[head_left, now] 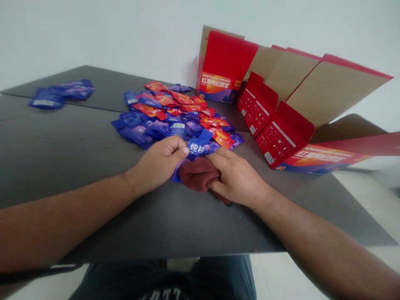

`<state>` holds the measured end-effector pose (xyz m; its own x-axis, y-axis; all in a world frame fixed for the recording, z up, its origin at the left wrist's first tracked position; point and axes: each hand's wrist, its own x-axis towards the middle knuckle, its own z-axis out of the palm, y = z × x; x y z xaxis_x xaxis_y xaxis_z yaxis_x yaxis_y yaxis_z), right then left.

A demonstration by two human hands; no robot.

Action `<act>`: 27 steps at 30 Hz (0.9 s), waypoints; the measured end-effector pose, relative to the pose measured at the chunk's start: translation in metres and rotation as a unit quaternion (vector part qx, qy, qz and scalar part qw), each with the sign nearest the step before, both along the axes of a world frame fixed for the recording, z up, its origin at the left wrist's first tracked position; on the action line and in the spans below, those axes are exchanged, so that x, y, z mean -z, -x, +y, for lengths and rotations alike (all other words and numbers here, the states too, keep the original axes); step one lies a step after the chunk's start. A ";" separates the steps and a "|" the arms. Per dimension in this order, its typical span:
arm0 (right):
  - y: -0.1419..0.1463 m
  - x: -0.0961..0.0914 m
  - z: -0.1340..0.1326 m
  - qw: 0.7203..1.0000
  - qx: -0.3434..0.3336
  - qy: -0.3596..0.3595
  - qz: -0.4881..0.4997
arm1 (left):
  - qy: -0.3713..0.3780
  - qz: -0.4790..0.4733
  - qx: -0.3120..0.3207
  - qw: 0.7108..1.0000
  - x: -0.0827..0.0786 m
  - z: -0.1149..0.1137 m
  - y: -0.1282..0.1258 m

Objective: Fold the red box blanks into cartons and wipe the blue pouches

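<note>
Between my hands is a blue sachet [196,148] with white lettering. My left hand [167,160] pinches its left edge between thumb and fingers. A folded brown cloth [200,173] lies against the sachet's lower part, and my right hand [239,175] is closed on that cloth, its fingers also at the sachet's right side. Just beyond my hands spreads a heap of blue sachets [134,135] and red-orange sachets [221,136], lying loosely over one another.
Several open red cartons stand at the right, among them a front carton [281,135] and a back carton [218,83], flaps raised. A small group of blue sachets [46,98] lies at the far left of the dark grey table [78,141]. A white wall stands behind.
</note>
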<state>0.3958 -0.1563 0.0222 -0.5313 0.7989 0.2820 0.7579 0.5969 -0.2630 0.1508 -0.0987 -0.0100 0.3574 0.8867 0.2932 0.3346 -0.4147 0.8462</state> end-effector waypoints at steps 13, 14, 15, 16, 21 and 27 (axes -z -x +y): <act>-0.005 -0.001 0.005 0.997 0.062 -0.029 0.040 | -0.003 0.011 -0.001 1.000 -0.002 0.001 -0.001; -0.005 -0.001 0.006 0.996 0.067 -0.032 0.045 | 0.002 0.007 0.001 1.000 -0.002 0.001 -0.001; -0.005 -0.001 0.005 0.997 0.059 -0.026 0.041 | 0.003 0.007 0.004 1.000 -0.002 0.001 -0.001; -0.004 -0.002 0.005 0.999 0.043 -0.014 0.031 | 0.000 0.011 0.007 1.000 -0.002 0.001 -0.001; -0.003 -0.003 0.004 0.999 0.036 0.003 0.018 | -0.016 0.032 0.015 0.999 -0.004 0.001 0.000; -0.006 -0.002 0.005 0.999 0.020 -0.008 0.030 | -0.002 0.023 0.021 1.000 -0.003 0.001 0.000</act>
<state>0.4015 -0.1513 0.0238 -0.4809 0.8143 0.3248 0.7645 0.5709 -0.2994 0.1513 -0.0977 -0.0074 0.4066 0.8696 0.2800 0.3555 -0.4329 0.8284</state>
